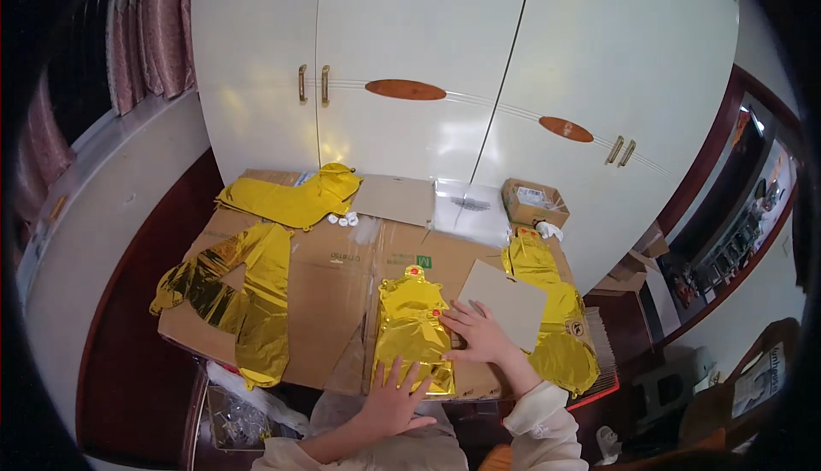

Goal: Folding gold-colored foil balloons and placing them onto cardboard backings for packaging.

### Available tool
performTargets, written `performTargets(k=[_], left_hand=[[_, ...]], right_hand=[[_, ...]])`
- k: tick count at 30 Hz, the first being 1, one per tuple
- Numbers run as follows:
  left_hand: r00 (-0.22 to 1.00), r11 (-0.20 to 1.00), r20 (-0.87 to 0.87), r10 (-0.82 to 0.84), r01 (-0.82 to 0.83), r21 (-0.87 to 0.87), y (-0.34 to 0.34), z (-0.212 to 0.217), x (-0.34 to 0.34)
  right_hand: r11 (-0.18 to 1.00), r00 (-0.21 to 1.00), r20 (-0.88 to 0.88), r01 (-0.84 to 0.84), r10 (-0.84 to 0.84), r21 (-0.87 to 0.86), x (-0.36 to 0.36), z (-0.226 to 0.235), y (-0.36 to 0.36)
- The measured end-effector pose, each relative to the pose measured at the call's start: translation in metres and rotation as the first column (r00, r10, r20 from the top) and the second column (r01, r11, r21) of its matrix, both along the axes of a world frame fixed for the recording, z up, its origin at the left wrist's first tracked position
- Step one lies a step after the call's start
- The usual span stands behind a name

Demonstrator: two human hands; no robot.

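A flat gold foil balloon (409, 321), folded into a rough rectangle with small red spots on it, lies in front of me on a cardboard-covered table. My left hand (393, 402) rests its spread fingers on the balloon's near edge. Against its right side lies my right hand (477, 334), fingers apart, touching the foil near one red spot. Just beyond the right hand is a grey-beige card (505, 300). More uninflated gold foil balloons are spread around: one at the far left (295, 197), one at the near left (263, 300) and one on the right (560, 334).
Flattened cardboard (329, 274) covers the table. At the back are a brown card (393, 200), clear plastic bags (470, 214), a small open carton (535, 203) and small white rolls (344, 219). White cabinet doors (410, 26) rise behind. A box of clear plastic (235, 420) stands below left.
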State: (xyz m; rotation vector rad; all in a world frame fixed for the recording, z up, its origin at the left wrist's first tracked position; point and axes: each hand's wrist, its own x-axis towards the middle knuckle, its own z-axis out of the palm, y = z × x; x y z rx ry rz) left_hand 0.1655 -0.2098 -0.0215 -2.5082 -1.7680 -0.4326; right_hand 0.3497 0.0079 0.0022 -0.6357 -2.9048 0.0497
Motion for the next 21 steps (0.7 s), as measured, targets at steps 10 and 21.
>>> performTargets(k=[10, 21], left_hand=[[1.0, 1.0, -0.003, 0.004, -0.004, 0.027, 0.003, -0.007, -0.005], [0.998, 0.995, 0.028, 0.058, -0.06, 0.074, 0.007, 0.001, -0.003]], right_hand=[[0.952, 0.955, -0.023, 0.297, -0.296, 0.069, 0.051, 0.02, 0.023], [0.718, 0.956, -0.281, 0.252, -0.082, 0.649, 0.056, 0.061, -0.017]])
